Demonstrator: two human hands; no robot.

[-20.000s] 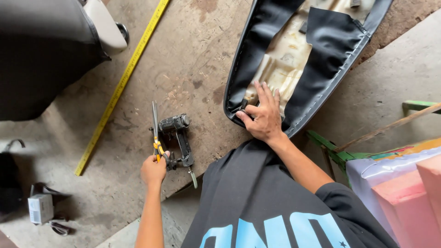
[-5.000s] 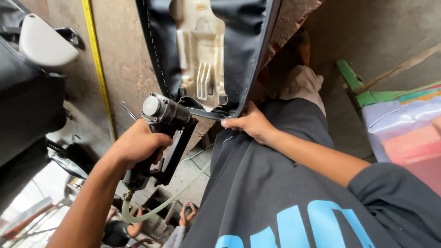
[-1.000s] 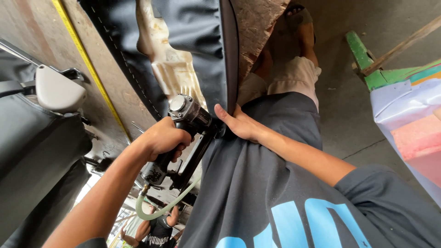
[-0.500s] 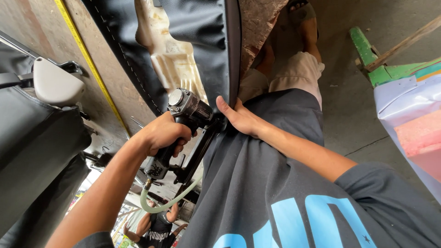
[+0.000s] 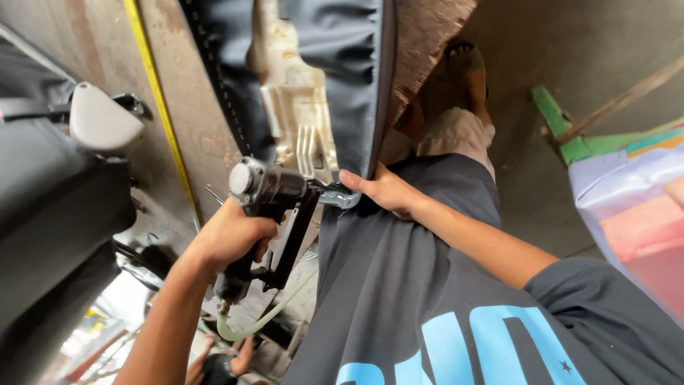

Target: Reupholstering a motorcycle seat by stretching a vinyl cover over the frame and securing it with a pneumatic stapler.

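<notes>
- Left hand (image 5: 231, 239) wraps tight around the grip of a pneumatic staple gun (image 5: 274, 207), its round metal head tilted up and its nose driven against the near end of an upturned seat (image 5: 313, 85) that lies on the worn workbench (image 5: 206, 135).
- Right hand (image 5: 385, 191) lies just right of the gun's nose, fingers pinched on the edge of the dark vinyl cover (image 5: 356, 64), pulling it over the seat's rim; thumb and fingertips press the fold flat where the nose meets it.
- Judged from how things lie, the job looks well along: the cover is already drawn over both long sides of the seat, with a row of fastenings visible down the left edge, while the pale plastic seat base (image 5: 296, 121) shows bare down the middle. What seems left is the near end, where the gun's nose now sits, and whatever lies at the far end, which is cut off above the picture.
- Near end of the seat sits directly between the two hands, touching the gun's nose and the right hand's fingers.
- Pale green air hose (image 5: 263, 321) loops down from the gun's handle, below and left of the seat.
- Yellow measuring tape (image 5: 160, 114) runs along the bench left of the seat; a second black seat with a grey plastic part (image 5: 100, 121) lies farther left.
- Right of the seat, the person's sandalled foot (image 5: 467, 68) stands on the concrete floor, with pink and blue foam sheets (image 5: 634, 214) beyond it.
</notes>
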